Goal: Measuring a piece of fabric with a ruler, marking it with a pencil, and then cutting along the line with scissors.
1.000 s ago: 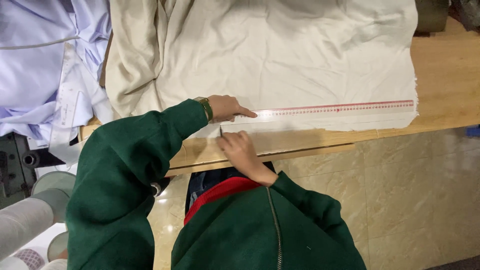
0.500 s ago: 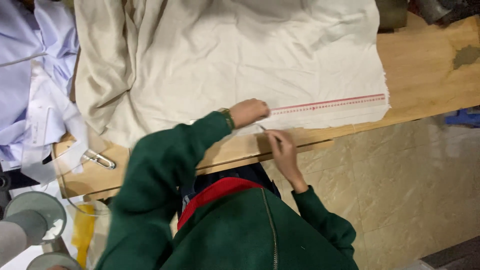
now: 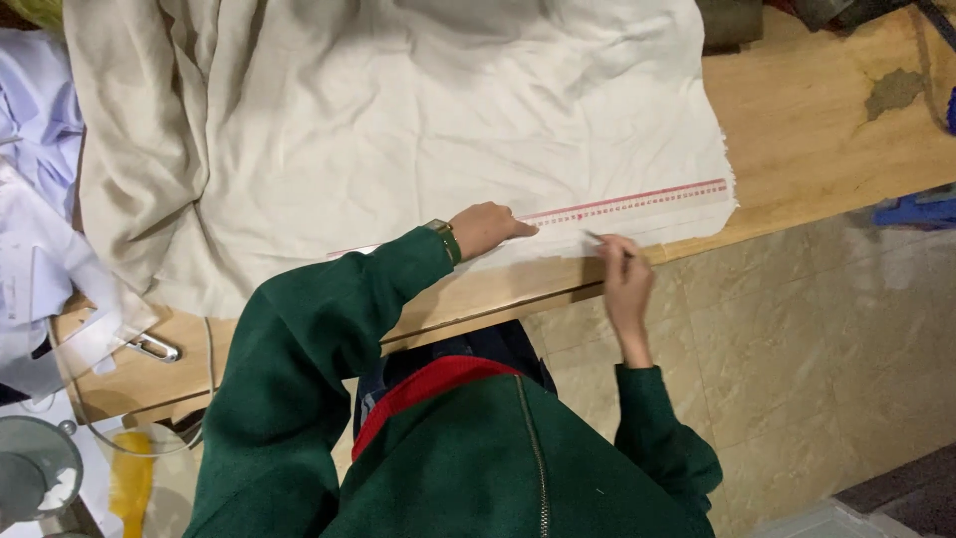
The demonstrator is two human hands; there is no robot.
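A large cream cloth (image 3: 398,120) lies spread over a wooden table (image 3: 827,130). Along its near edge rests a clear ruler with red marks (image 3: 637,202). My left hand (image 3: 488,227) presses flat on the ruler's left part, a green watch at the wrist. My right hand (image 3: 622,279) holds a thin marking tool (image 3: 602,241) with its tip on the cloth just below the ruler, right of my left hand. Both arms are in green sleeves.
Pale blue garments (image 3: 35,130) and white paper pieces (image 3: 45,309) lie at the table's left end, with a metal clip (image 3: 154,348) near them. A round grey object (image 3: 35,473) and a yellow item (image 3: 129,483) sit below left. The floor is tiled beige (image 3: 797,339).
My right hand has slid rightward along the ruler's edge with the marking tool. My left hand stays pressed on the ruler. The view has shifted, so the table appears further left.
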